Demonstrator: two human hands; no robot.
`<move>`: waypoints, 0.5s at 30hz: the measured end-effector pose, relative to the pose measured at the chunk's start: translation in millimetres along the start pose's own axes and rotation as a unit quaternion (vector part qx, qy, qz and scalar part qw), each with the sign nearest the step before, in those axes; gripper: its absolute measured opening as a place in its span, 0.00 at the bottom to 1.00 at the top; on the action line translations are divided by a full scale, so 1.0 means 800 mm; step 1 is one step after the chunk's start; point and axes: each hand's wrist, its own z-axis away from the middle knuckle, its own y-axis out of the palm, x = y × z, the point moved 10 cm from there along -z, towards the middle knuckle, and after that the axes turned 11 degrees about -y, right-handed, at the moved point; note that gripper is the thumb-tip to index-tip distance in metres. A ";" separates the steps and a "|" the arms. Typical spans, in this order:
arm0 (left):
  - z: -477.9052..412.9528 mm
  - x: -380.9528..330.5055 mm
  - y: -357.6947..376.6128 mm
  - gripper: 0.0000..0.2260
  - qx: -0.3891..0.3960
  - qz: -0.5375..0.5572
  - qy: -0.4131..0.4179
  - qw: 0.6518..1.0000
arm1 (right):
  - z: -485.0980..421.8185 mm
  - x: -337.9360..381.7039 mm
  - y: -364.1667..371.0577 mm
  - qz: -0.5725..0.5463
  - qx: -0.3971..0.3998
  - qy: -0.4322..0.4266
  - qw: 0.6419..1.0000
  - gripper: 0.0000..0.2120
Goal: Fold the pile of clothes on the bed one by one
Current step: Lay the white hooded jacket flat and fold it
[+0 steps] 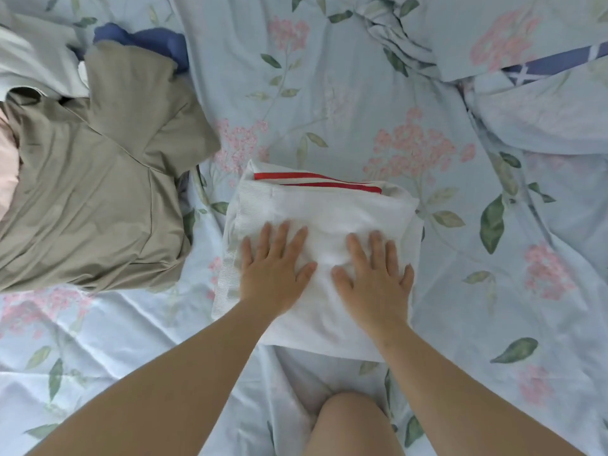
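Note:
A folded white garment (329, 205) with red stripes along its far edge lies in the middle of the bed. My left hand (274, 266) presses flat on its left half, fingers straight and spread. My right hand (375, 274) lies flat on its right half in the same way. To the left sits a pile of clothes, with an olive-tan garment (95, 192) on top, a blue garment (148, 37) behind it and a pale pink one (6, 172) at the left edge.
The bed is covered by a light blue floral sheet (493, 291). A rumpled duvet in the same print (526, 93) is bunched at the far right. A white fabric piece (29, 60) lies at the far left. My knee (352, 422) shows at the bottom.

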 end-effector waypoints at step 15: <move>-0.021 0.083 0.006 0.38 0.000 0.213 -0.239 0.947 | 0.000 -0.085 0.019 -0.189 -0.099 0.248 0.945 0.43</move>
